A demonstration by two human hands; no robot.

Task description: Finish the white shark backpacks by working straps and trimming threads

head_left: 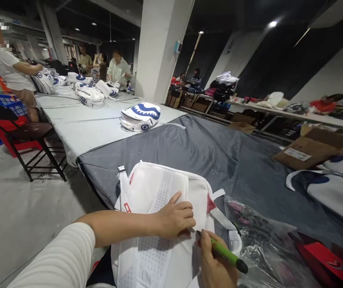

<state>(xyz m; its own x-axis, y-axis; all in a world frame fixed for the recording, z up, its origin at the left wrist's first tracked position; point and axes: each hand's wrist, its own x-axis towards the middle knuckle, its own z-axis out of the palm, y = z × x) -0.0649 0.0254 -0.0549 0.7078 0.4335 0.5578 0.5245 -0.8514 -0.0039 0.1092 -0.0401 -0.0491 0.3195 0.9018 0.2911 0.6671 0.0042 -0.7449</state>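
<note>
A white backpack [198,200] lies in front of me with its perforated straps [162,196] facing up and small red patches at its sides. My left hand [176,218] rests on the backpack, fingers curled and pressed onto the fabric near its middle; the fingertips are partly hidden. Close beside it, my right hand [216,260] grips a green pen-shaped tool [227,254] with a black end. The tool's dark tip points at the fabric by my left fingers. Whether the tip touches cannot be made out.
A dark grey sheet [165,148] covers the near table. Clear plastic bags [264,244] and a red item [329,258] lie at right, near a cardboard box [312,150]. A white-and-blue backpack [141,117] stands ahead. A black chair [33,134] is at left; several people work beyond.
</note>
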